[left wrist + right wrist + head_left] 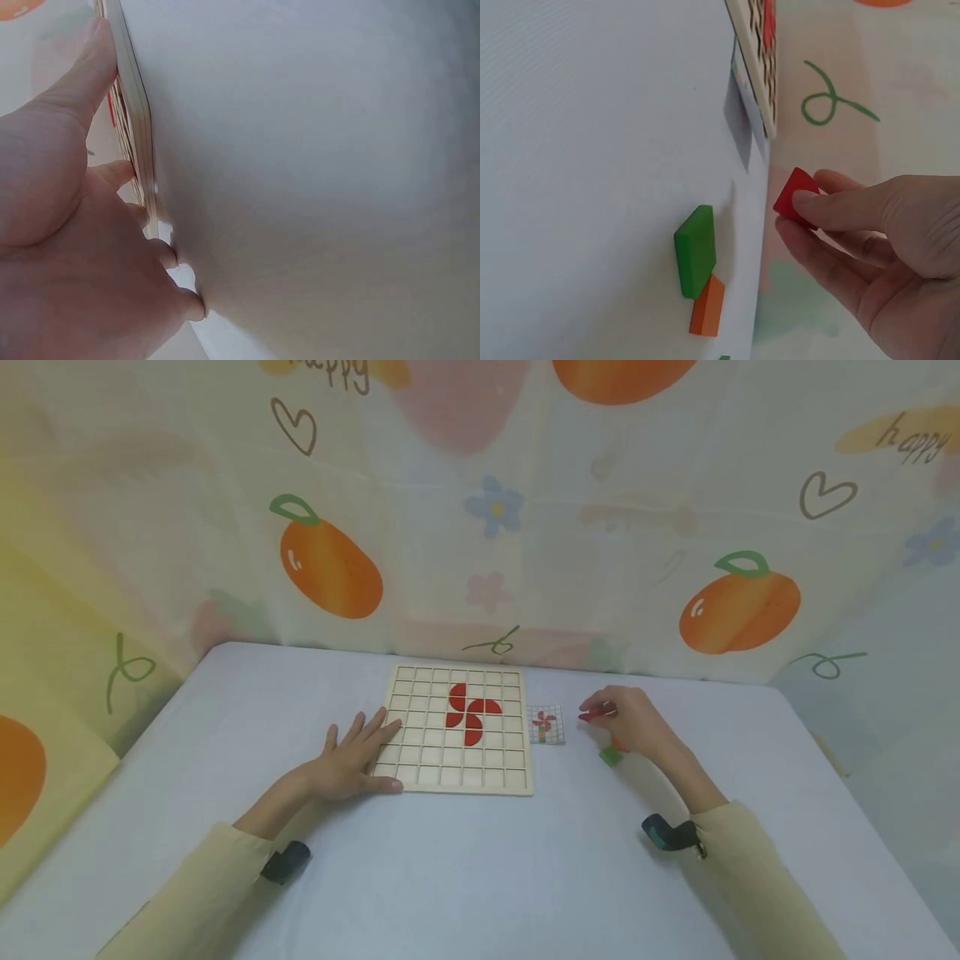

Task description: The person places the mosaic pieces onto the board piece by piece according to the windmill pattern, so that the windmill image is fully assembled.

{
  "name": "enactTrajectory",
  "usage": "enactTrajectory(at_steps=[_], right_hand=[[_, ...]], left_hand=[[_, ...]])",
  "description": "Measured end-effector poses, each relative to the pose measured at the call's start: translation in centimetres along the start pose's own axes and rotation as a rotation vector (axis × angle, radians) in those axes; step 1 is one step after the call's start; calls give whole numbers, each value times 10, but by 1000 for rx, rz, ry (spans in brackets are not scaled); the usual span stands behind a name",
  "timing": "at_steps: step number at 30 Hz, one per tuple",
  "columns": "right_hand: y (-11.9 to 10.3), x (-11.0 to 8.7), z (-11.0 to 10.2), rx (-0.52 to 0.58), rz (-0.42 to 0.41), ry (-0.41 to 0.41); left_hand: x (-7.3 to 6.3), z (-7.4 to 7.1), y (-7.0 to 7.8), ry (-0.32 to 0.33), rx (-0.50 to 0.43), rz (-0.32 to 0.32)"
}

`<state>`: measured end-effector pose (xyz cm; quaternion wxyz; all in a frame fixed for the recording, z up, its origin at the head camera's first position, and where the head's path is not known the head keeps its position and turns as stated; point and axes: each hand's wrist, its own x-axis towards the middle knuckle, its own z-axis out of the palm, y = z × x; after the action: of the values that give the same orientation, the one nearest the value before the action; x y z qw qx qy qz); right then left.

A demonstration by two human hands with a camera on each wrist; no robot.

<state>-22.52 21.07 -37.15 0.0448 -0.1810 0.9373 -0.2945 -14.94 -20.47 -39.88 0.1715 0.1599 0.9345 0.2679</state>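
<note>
A square wooden grid board (480,792) lies on the white table. Several red quarter-round pieces (473,730) form a pinwheel in its cells. My left hand (347,768) rests with fingers spread on the board's left edge, the thumb (86,79) along its near corner. To the right of the board, my right hand (636,720) pinches a red piece (797,199) between thumb and fingers, raised over the table. A small pattern card (557,735) with a red pinwheel printed on it sits between the board and that hand.
Near the right hand, a green block (695,251) and an orange block (707,307) lie against each other on the table (450,877). A bit of another green piece shows at the bottom of the right wrist view. A printed curtain (427,552) hangs behind the table.
</note>
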Motion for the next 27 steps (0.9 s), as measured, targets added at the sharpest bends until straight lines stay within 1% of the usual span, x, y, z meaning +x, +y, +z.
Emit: enactTrajectory(at_steps=[11, 18, 27], right_hand=[[-15, 14, 4, 4, -51, 13], [-24, 21, 8, 22, -106, -7], [-42, 34, 15, 41, -118, -10]], left_hand=[[1, 2, -4, -1, 6, -3], [1, 3, -3, -4, 10, 1], [0, 1, -1, 14, 8, 3]])
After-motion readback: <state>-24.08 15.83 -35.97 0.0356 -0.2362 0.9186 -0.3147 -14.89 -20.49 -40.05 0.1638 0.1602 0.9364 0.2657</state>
